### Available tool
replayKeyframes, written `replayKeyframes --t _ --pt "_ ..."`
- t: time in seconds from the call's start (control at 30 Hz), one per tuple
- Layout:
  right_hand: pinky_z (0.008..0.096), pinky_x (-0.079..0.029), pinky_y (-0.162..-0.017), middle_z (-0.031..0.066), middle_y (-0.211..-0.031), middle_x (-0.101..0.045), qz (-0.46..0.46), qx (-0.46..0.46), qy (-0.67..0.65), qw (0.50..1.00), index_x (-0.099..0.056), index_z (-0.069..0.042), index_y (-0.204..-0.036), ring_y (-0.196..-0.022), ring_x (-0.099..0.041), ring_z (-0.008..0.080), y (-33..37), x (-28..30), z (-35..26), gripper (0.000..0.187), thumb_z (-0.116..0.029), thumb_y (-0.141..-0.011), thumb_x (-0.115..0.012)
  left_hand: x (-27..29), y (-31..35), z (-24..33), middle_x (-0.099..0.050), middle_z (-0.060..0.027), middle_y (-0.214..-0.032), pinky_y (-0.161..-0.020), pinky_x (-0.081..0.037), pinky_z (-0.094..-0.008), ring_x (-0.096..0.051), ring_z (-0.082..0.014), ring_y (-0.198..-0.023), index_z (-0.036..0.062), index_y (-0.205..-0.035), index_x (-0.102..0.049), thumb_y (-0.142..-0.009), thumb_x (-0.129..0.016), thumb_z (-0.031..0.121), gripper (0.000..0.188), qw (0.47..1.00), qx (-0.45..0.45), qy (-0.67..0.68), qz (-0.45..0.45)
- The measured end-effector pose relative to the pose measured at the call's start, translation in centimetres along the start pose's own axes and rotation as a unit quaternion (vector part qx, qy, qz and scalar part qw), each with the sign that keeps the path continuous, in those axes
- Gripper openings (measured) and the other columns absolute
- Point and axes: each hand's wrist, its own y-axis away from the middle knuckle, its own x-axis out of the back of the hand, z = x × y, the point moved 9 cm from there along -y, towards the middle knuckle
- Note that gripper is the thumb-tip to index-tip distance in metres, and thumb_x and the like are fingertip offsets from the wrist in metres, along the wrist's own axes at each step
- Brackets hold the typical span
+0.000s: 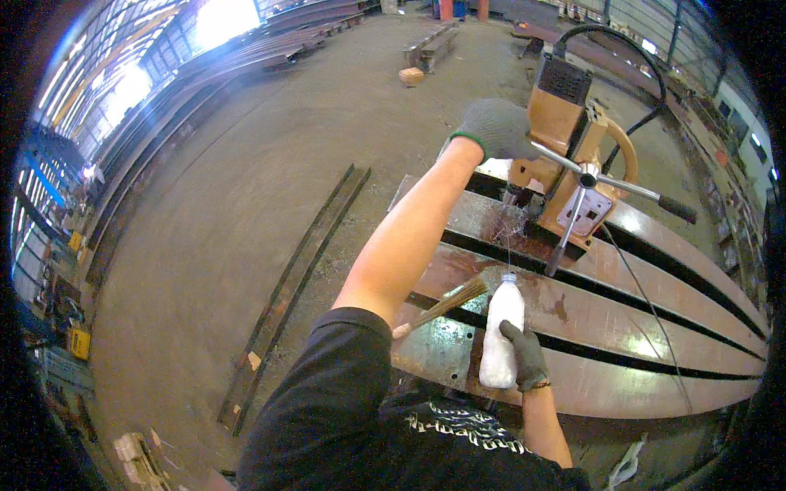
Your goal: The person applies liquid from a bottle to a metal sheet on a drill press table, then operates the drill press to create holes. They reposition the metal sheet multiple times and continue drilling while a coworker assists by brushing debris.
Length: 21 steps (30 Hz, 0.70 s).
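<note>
My left hand, in a grey glove with a green cuff, is closed around one spoke of the feed handle on a tan magnetic drill. My gloved right hand grips a plastic bottle of white liquid, its cap pointing toward the drill. From the cap a thin line of liquid seems to run to the drill bit, around which metal shavings lie. The drill stands on long steel beams laid side by side. Left of the bottle rests a straw brush.
A black cable trails from the drill across the beams, and a thicker hose arches above it. On the floor to the left lies a narrow steel channel. Stacked beams line the far left side. Dark gaps separate the beams under the drill.
</note>
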Motion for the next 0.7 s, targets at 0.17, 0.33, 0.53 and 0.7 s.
replayKeyframes --t 0.17,0.33,0.53,0.7 --pt "0.0397 -0.053 -0.099 0.0122 -0.131 -0.065 0.008 0.177 0.116 0.977 -0.051 0.0 -0.144 -0.116 -0.063 0.0249 0.6 -0.1 -2.7 0.072 -0.027 -0.084 -0.08 -0.6 -0.1 -0.5 -0.078 -0.0152 -0.101 -0.08 -0.06 -0.0492 -0.075 -0.0368 -0.092 0.0139 -0.096 -0.082 -0.076 -0.072 0.07 0.06 1.0 0.001 0.008 0.007" --pt "0.0392 -0.054 -0.101 0.011 -0.132 -0.065 -0.03 0.254 0.186 0.949 -0.054 -0.002 -0.138 -0.118 -0.064 0.0249 3.6 -1.9 -5.0 0.081 -0.018 -0.069 -0.091 -0.8 0.0 -0.3 -0.078 -0.0158 -0.098 -0.078 -0.06 -0.0492 -0.075 -0.037 -0.089 0.013 -0.093 -0.082 -0.074 -0.071 0.071 0.062 1.0 0.008 0.005 -0.004" --pt "0.0382 -0.057 -0.097 0.0102 -0.12 -0.071 -0.071 0.244 0.288 0.923 -0.059 -0.004 -0.132 -0.108 -0.069 0.0218 5.9 -3.9 -7.4 0.078 -0.02 -0.066 -0.096 -1.5 -0.4 -0.8 -0.077 -0.0179 -0.095 -0.078 -0.059 -0.0495 -0.075 -0.0383 -0.087 0.0106 -0.091 -0.082 -0.076 -0.069 0.072 0.064 0.999 -0.008 0.029 0.031" --pt "0.0403 -0.055 -0.101 0.0132 -0.128 -0.069 -0.127 0.215 0.387 0.888 -0.057 -0.005 -0.138 -0.116 -0.068 0.0253 4.7 -1.0 -7.4 0.083 -0.031 -0.069 -0.095 -1.6 -0.6 -0.5 -0.077 -0.0187 -0.099 -0.08 -0.059 -0.0501 -0.074 -0.0395 -0.089 0.0108 -0.093 -0.081 -0.081 -0.065 0.072 0.064 0.999 -0.032 0.025 0.007"
